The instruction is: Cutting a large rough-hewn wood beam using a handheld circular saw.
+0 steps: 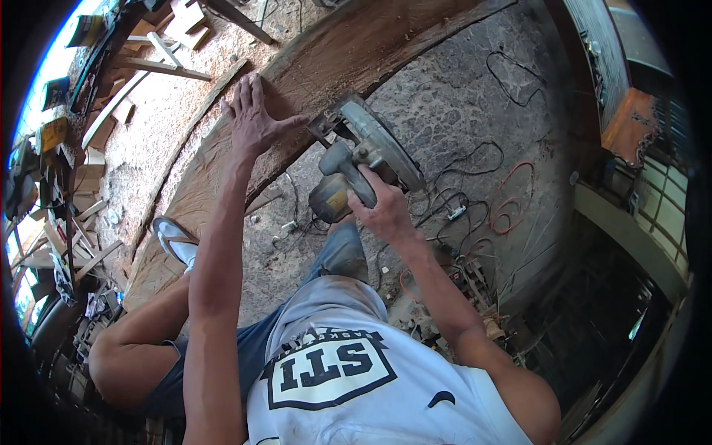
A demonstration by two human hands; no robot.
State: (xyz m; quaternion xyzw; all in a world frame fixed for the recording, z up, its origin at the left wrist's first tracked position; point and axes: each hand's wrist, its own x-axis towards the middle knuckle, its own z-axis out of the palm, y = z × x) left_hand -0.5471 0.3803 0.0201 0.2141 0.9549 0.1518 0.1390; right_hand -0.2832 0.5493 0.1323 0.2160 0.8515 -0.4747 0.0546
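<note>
Rough wooden slab (315,74), dull metal saw guard (383,139)

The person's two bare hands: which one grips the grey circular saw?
The right hand, curled round the handle of the grey circular saw; the left hand is spread open over the long brown wooden slab.

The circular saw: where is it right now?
In the head view, the circular saw is just above the middle, in the person's right grip, its front end at the right-hand edge of the long wooden slab.
</note>
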